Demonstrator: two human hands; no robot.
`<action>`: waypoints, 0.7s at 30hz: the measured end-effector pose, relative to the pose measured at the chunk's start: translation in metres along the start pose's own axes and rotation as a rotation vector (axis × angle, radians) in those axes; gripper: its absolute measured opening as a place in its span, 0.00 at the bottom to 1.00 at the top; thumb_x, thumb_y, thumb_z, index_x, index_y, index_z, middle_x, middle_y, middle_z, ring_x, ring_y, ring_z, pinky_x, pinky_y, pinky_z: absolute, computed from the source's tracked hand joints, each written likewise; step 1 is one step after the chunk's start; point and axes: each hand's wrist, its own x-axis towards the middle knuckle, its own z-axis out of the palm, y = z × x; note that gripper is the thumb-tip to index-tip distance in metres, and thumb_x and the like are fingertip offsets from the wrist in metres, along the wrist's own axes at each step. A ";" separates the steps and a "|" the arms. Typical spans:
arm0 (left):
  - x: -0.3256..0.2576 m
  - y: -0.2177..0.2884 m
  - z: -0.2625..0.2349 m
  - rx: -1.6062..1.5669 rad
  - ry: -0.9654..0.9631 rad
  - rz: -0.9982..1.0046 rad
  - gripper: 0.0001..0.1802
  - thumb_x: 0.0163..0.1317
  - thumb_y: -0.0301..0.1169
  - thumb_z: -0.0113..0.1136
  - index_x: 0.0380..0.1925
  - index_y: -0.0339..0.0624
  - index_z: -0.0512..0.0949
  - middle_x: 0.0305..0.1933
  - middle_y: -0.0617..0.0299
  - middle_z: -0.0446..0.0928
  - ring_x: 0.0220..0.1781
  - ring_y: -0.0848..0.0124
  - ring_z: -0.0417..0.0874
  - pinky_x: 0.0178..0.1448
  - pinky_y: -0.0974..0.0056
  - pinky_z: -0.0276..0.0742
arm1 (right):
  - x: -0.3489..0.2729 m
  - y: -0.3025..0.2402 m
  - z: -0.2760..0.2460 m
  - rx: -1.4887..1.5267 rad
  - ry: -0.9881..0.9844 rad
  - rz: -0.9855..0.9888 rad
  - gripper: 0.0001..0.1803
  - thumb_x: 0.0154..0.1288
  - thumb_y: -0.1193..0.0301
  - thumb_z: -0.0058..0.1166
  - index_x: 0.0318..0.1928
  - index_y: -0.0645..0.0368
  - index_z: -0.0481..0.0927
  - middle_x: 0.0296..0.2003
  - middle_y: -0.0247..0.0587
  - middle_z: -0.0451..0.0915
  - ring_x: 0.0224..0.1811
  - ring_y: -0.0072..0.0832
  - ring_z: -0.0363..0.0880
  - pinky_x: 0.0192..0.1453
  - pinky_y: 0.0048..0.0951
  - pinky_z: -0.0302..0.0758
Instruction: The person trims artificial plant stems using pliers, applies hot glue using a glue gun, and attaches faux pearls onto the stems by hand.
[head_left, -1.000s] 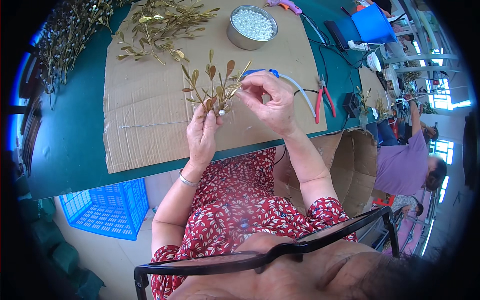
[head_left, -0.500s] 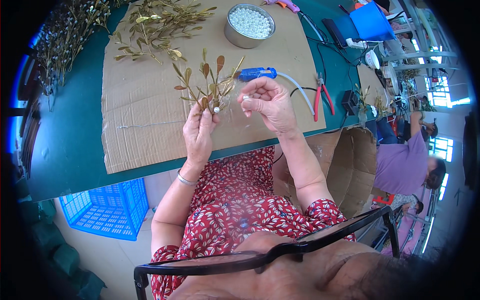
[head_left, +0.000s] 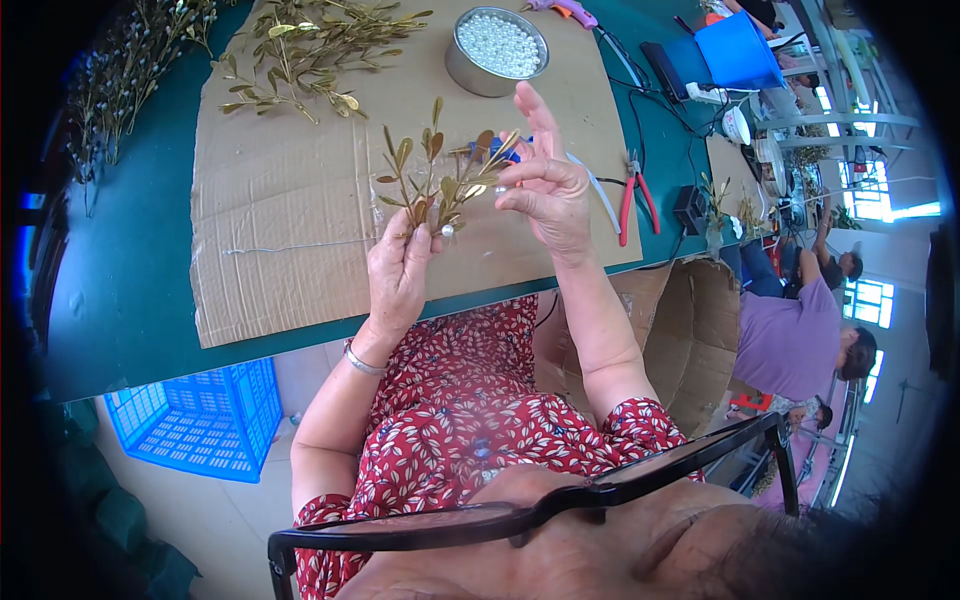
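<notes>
My left hand (head_left: 398, 268) pinches the base of a gold leafy artificial sprig (head_left: 432, 185), held upright over the cardboard. Low on this sprig, beside my fingertips, sits a white pearl bead (head_left: 447, 231). A thin grey stem (head_left: 300, 246) runs left from that hand. My right hand (head_left: 556, 208) is just right of the leaves, thumb and index finger closed on another small pearl bead (head_left: 501, 190), other fingers raised. Behind it lies a blue glue gun (head_left: 508, 150), partly hidden, with a whitish glue stick (head_left: 603, 200) out of its rear.
A metal bowl (head_left: 480, 78) of pearl beads stands at the far side of the cardboard sheet (head_left: 270, 190). Gold sprigs (head_left: 310, 50) lie far left, red-handled pliers (head_left: 640, 205) right. A blue crate (head_left: 240, 420) and cardboard box (head_left: 700, 330) stand below the table; a co-worker (head_left: 795, 340) sits right.
My right hand has moved slightly right and its outer fingers have lifted and spread, while the pearl bead stays pinched. The sprig in my left hand has shifted slightly right. The view has shifted a little.
</notes>
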 end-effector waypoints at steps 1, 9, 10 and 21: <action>0.000 0.002 0.000 0.041 -0.017 0.018 0.17 0.70 0.28 0.43 0.57 0.33 0.68 0.40 0.67 0.72 0.35 0.83 0.70 0.40 0.79 0.69 | 0.001 0.000 0.001 -0.005 0.001 -0.002 0.14 0.35 0.72 0.73 0.29 0.52 0.87 0.70 0.45 0.52 0.72 0.37 0.49 0.65 0.40 0.55; 0.001 0.003 0.001 0.140 -0.046 0.059 0.17 0.70 0.28 0.43 0.55 0.32 0.69 0.37 0.67 0.73 0.34 0.82 0.70 0.39 0.77 0.69 | 0.003 -0.003 0.005 -0.126 -0.032 -0.021 0.15 0.35 0.69 0.73 0.30 0.50 0.87 0.70 0.45 0.53 0.72 0.37 0.48 0.66 0.39 0.56; 0.001 0.003 0.001 0.149 -0.051 0.077 0.16 0.70 0.28 0.43 0.54 0.32 0.70 0.37 0.67 0.73 0.33 0.82 0.71 0.39 0.77 0.69 | 0.004 -0.003 0.005 -0.186 -0.054 -0.047 0.16 0.34 0.68 0.74 0.31 0.49 0.86 0.69 0.47 0.53 0.72 0.39 0.48 0.67 0.39 0.59; 0.002 0.009 0.003 0.182 -0.034 0.086 0.15 0.70 0.28 0.43 0.52 0.32 0.71 0.34 0.66 0.75 0.32 0.81 0.72 0.38 0.75 0.70 | 0.005 -0.006 0.005 -0.248 -0.098 -0.046 0.19 0.33 0.66 0.73 0.33 0.51 0.87 0.69 0.49 0.54 0.69 0.32 0.55 0.66 0.36 0.59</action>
